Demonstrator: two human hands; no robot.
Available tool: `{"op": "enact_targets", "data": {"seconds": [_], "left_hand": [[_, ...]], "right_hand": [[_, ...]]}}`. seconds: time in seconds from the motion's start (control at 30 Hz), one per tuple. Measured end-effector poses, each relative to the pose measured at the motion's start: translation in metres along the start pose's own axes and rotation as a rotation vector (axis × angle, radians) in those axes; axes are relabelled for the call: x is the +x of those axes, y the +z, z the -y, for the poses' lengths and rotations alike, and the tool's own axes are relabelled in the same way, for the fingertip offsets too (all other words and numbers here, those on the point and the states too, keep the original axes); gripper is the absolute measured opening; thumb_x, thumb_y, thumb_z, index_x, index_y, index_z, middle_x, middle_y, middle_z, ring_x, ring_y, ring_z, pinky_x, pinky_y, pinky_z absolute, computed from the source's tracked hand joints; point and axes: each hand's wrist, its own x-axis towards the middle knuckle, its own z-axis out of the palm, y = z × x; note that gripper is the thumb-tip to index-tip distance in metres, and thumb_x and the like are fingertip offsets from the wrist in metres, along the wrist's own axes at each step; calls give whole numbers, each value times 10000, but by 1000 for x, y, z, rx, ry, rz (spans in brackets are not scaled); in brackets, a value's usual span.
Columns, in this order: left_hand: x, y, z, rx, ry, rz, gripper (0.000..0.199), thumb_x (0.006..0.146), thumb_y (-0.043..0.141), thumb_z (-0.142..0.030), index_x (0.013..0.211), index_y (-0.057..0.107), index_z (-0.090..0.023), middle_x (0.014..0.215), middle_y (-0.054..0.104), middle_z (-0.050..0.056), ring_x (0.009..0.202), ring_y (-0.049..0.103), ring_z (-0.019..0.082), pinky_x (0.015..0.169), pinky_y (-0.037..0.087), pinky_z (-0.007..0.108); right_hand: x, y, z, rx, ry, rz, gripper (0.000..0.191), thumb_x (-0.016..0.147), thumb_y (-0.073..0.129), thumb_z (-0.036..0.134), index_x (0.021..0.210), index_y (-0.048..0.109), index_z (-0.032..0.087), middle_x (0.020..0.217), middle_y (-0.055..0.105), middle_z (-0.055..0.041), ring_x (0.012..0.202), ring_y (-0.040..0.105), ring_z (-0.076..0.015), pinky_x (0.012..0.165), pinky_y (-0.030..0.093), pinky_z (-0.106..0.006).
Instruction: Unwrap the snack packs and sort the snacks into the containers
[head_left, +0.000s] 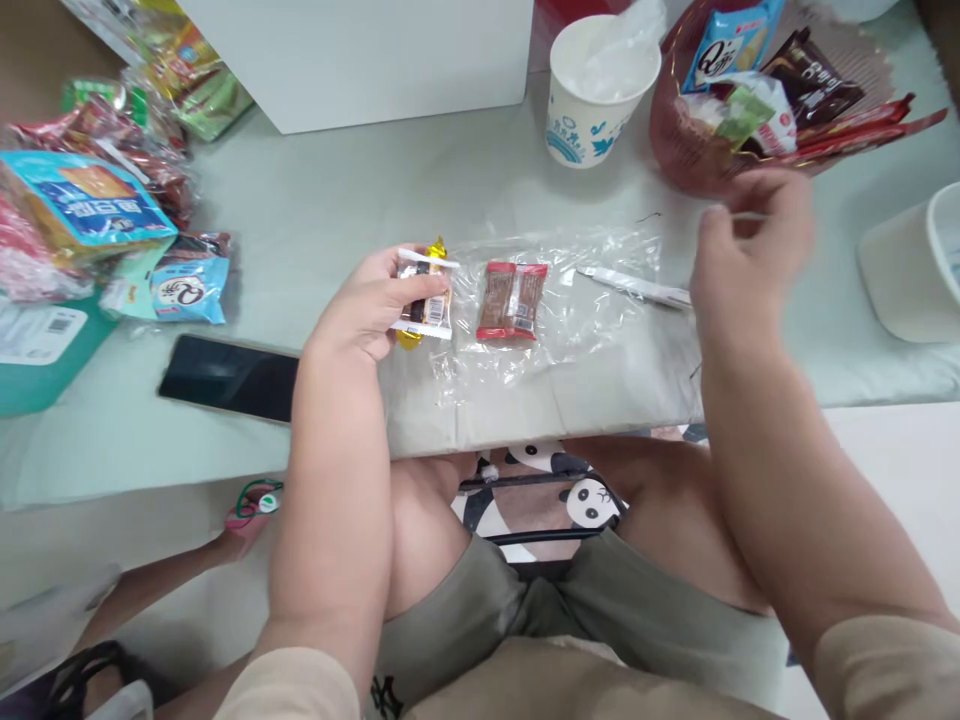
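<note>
Fingers of the left hand [358, 308] are closed on a white-edged packet [436, 312], with a gold-wrapped piece [436, 247] showing behind it, both held just left of a red-ended brown packet [514, 302] on a crinkled clear plastic sheet [570, 335]. On the right hand [756, 245] I see bent, blurred fingers by the rim of a pink bowl [667, 150]; I cannot tell whether they grip anything. The near edge of the pale green surface [330, 220] runs just above the knees, and I have a wide strip to work with between the plastic and the white box [405, 60] at the back. A paper cup [577, 138] stands left of the bowl, a white tub [900, 270] right of the hand, and a slim white tool [637, 286] lies on the sheet. To the left, a phone [229, 378] reaches the forearm, below heaped snack packets [82, 210]. I can read a large "Q" on blue wrappers in bowl and heap; the held packet carries a barcode, its smaller print illegible to me.
</note>
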Motion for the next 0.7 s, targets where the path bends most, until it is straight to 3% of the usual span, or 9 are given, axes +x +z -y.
{"op": "enact_targets", "data": {"seconds": [0.07, 0.13, 0.27, 0.37, 0.47, 0.6, 0.67, 0.7], "left_hand": [[-5, -3, -5, -49, 100, -79, 446, 561, 896, -263, 938, 660, -298, 902, 720, -19, 849, 640, 204, 711, 501, 363], [-12, -3, -12, -115, 206, -67, 448, 570, 898, -306, 943, 651, -318, 938, 740, -50, 889, 641, 201, 740, 503, 360], [-23, 16, -14, -152, 292, 158, 534, 588, 852, -351, 1072, 625, -340, 1018, 768, -74, 943, 688, 199, 774, 548, 362], [-20, 40, -3, -7, 233, 275, 599, 671, 781, -385, 1236, 594, -318, 1092, 780, -8, 911, 741, 225, 740, 604, 399], [-12, 57, 7, 128, 199, 229, 524, 830, 711, -428, 1317, 582, -282, 1172, 769, 47, 983, 766, 245, 763, 642, 408], [-5, 65, 7, 120, 225, 187, 413, 938, 643, -421, 1324, 583, -288, 1211, 754, 44, 1083, 763, 238, 827, 652, 392], [-5, 67, 5, 115, 231, 168, 399, 954, 641, -421, 1328, 575, -298, 1224, 749, 39, 1115, 756, 241, 857, 648, 399], [-4, 69, 5, 111, 237, 157, 392, 958, 642, -422, 1326, 572, -305, 1230, 746, 36, 1126, 752, 242, 868, 645, 406]], "right_hand": [[-9, 5, 9, -36, -70, 37, 416, 890, 617, 369, 1291, 628, 259, 935, 753, -74, 1013, 676, -304, 858, 531, -451], [-23, 11, 17, -68, -141, 78, 472, 857, 645, 342, 1323, 613, 272, 992, 759, -82, 1079, 659, -327, 895, 525, -483], [-44, 20, 17, -136, -304, 154, 540, 817, 648, 281, 1355, 598, 271, 1071, 761, -91, 1134, 637, -351, 974, 491, -534], [-50, 20, 10, -177, -365, 219, 373, 830, 596, 237, 1195, 676, 246, 944, 754, -83, 960, 673, -308, 893, 503, -470], [-54, 12, 9, -153, -365, 362, 160, 858, 539, 224, 906, 692, 233, 827, 721, -64, 758, 652, -223, 709, 474, -351], [-61, -5, 16, -92, -283, 651, 144, 892, 568, 305, 853, 685, 232, 726, 725, -14, 619, 624, -171, 623, 428, -307], [-63, -10, 19, -63, -216, 645, 169, 905, 576, 349, 852, 696, 242, 732, 741, -3, 594, 626, -166, 614, 432, -311], [-63, -11, 20, -52, -183, 549, 173, 903, 575, 353, 837, 692, 244, 750, 747, -7, 600, 631, -168, 621, 440, -317]]}}
